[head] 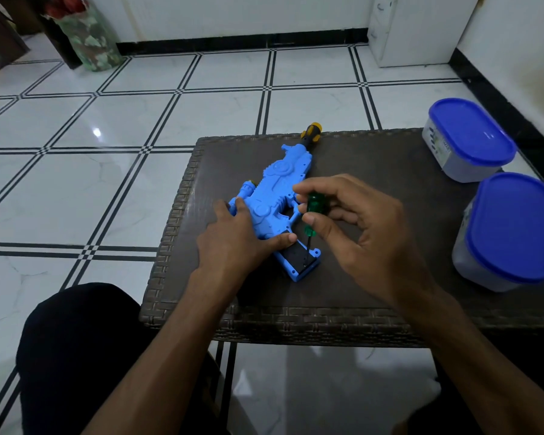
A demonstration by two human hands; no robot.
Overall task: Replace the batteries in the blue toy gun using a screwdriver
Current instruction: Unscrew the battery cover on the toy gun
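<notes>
Toy gun flat on worktop, light hard plastic, likely skates, so my left hand presses its body flat-fingered while right hand pinches the screwdriver on the battery cover screw.

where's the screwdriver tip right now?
Head view, table centre: the right hand holds the green screwdriver upright, its tip on the black panel in the toy gun grip, just right of the left hand.
</notes>
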